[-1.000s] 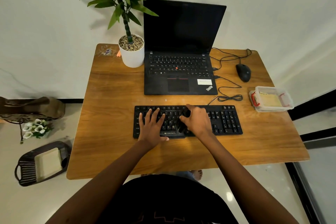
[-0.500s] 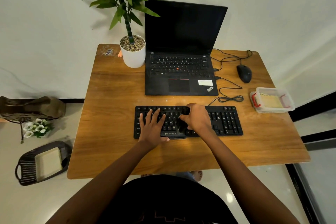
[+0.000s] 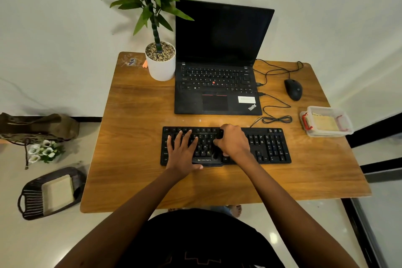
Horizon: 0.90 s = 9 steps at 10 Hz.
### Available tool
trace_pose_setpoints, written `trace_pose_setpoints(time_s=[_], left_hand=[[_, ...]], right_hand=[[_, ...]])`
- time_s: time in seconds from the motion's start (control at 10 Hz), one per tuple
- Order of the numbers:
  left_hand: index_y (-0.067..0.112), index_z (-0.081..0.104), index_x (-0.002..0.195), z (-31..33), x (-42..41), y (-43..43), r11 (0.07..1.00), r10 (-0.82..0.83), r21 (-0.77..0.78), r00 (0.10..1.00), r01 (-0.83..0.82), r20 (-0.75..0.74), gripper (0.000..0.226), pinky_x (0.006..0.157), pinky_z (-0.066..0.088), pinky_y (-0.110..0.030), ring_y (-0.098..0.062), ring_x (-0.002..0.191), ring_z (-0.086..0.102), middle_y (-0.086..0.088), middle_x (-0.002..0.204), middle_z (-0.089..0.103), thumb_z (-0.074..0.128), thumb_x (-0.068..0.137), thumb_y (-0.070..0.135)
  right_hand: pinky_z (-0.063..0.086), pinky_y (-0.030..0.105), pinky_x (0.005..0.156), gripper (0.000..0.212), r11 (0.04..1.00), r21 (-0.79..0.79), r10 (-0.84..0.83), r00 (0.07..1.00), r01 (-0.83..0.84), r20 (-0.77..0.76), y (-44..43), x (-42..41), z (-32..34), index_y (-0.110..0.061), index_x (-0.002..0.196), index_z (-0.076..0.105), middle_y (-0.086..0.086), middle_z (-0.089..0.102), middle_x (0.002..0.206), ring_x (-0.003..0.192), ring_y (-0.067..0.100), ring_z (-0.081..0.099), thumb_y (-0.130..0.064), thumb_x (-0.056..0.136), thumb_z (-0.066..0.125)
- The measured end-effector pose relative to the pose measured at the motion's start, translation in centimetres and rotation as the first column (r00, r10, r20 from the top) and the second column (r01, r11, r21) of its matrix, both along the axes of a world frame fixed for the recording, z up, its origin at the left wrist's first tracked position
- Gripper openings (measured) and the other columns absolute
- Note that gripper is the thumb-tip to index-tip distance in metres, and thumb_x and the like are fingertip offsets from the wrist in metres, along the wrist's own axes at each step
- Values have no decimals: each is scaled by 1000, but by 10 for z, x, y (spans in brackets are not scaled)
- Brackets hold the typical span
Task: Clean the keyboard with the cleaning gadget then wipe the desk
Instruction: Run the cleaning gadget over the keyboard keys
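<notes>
Step in hand: brushing the keyboard (image 3: 268, 148); the wipe is not yet started. The keyboard lies in the near-middle of the tabletop (image 3: 134, 159), just on the near side of the laptop (image 3: 217, 89). The left hand (image 3: 182, 155) lies flat, fingers straight and spread over the left key block, thumb at the near edge, pinning the board. The right hand (image 3: 235, 143) is curled round the cleaning gadget (image 3: 220, 134), a small black tool. Its top pokes out by the knuckles and its lower end meets the keys by the space bar; the tip is too dark to read. The hands are just beside each other; whether they touch, cannot tell.

Doing it well, as a judgement:
- Hold the board down firmly so it doesn't slide.
- Run the gadget along the rows with light pressure so keycaps don't pop.
- The right block and numpad are uncovered and probably left to do.
- The left hand must lift off to free the keys under it.
- Push debris toward the near edge, away from the laptop.
- Mind the cable (image 3: 276, 119) looped just beyond the keyboard.

The cloth (image 3: 325, 123) in the clear box (image 3: 345, 119) at the right edge likely serves for the wipe.
</notes>
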<state>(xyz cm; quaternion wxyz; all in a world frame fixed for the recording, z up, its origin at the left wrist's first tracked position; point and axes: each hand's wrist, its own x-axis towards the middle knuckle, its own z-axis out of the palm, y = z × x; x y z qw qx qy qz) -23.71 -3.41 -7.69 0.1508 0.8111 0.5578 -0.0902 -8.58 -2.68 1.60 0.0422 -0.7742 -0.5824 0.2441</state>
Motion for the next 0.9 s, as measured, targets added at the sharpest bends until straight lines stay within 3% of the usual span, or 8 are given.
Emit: trace_pose_setpoints(time_s=[0.1, 0.2, 0.3, 0.5, 0.6, 0.7, 0.8, 0.9], left_hand=[[24, 10, 150, 1, 0, -1, 1000, 2, -1, 1000, -2, 10, 97, 110, -14, -56, -31, 145, -10, -4, 158, -5, 59, 76, 64], [24, 10, 150, 2, 0, -1, 1000, 12, -3, 1000, -12, 14, 97, 110, -15, -56, -31, 145, -11, -4, 158, -6, 59, 76, 64], [24, 10, 150, 1, -1, -1, 1000, 20, -7, 1000, -20, 9, 97, 110, -15, -56, -31, 145, -11, -5, 158, -6, 59, 76, 64], [24, 10, 150, 2, -1, 0, 1000, 20, -13, 1000, -20, 10, 98, 110, -14, -56, -31, 145, -11, -4, 158, -6, 59, 76, 64], [24, 10, 150, 1, -1, -1, 1000, 18, -15, 1000, -17, 18, 98, 110, -14, -56, -31, 145, -11, -4, 158, -6, 59, 76, 64], [24, 9, 150, 3, 0, 0, 1000, 22, -18, 1000, -21, 16, 98, 111, -14, -56, -31, 145, -11, -4, 158, -7, 59, 76, 65], [24, 8, 150, 3, -1, -1, 1000, 26, -17, 1000, -26, 13, 99, 111, -14, -56, -31, 145, -11, -4, 158, -6, 59, 76, 65], [24, 8, 150, 4, 0, -1, 1000, 26, -15, 1000, -25, 11, 99, 111, -14, -55, -31, 145, -11, -5, 158, -7, 58, 76, 65]], right_hand=[[58, 42, 69, 18, 995, 20, -93, 992, 95, -90, 6, 5, 4, -9, 92, 61, 14, 69, 87, 74, 30, 69, -22, 82, 68], [56, 40, 72, 28, 976, 185, -105, 993, 114, -58, 10, 3, 7, -7, 108, 58, 16, 68, 97, 89, 33, 66, -23, 86, 65], [55, 41, 74, 32, 974, 218, -60, 998, 63, -21, 6, -4, 5, -6, 114, 53, 17, 67, 101, 93, 33, 65, -23, 88, 62], [56, 38, 72, 30, 999, 52, 1, 1000, 1, -24, -5, -6, 0, -8, 108, 60, 14, 69, 96, 86, 30, 67, -24, 84, 65], [58, 43, 67, 23, 995, 24, -97, 983, 102, -158, -1, 0, 1, -9, 99, 63, 11, 70, 86, 69, 27, 69, -22, 81, 69], [58, 45, 65, 22, 972, 157, -151, 975, 177, -163, 11, 2, 4, -9, 98, 61, 12, 68, 86, 72, 29, 69, -24, 83, 68], [57, 41, 72, 30, 970, 210, -106, 990, 122, -89, 15, -4, 7, -8, 110, 58, 15, 68, 95, 85, 30, 67, -23, 86, 65], [54, 37, 72, 32, 985, 166, -49, 998, 56, -40, 7, -7, 2, -7, 112, 57, 15, 68, 98, 90, 31, 66, -24, 87, 64]])
